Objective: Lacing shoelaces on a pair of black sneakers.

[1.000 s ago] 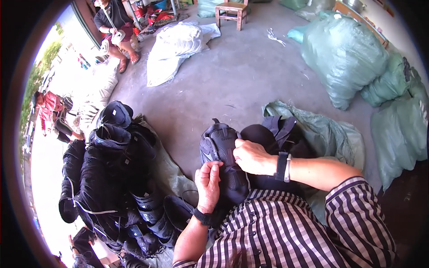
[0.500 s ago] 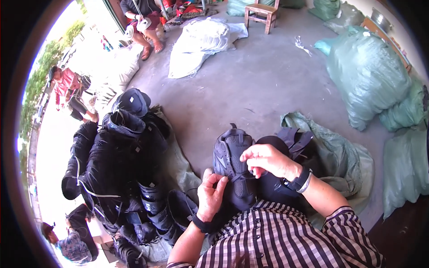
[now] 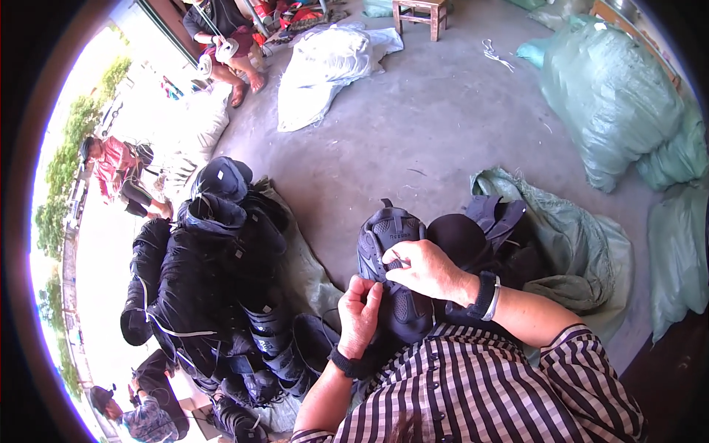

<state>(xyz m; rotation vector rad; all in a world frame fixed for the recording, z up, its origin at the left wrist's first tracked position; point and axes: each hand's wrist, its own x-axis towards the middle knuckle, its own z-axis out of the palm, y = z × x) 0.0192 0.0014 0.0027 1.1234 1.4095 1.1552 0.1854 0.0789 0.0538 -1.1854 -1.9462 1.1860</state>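
Note:
A dark grey and black shoe upper rests in front of my torso, its toe end towards me and a small loop at its far end. My left hand pinches with thumb and forefinger at the upper's left edge. Over the eyelet area, my right hand is closed, thumb against fingers, close to the left fingertips. What the right fingers hold is hidden or too thin to make out. Just right of the upper lies a rounded black piece, partly behind my right hand. Strap-like dark shoe parts lie beyond it.
A tall pile of black shoe uppers stands on my left. Green sacking lies to my right, with full green sacks farther off. A white sack and wooden stool are ahead. Several people sit at the left.
My right hand has moved left and closed its fingers, coming nearer my left fingertips. The left hand stays at the upper's edge. The whole view has shifted slightly.

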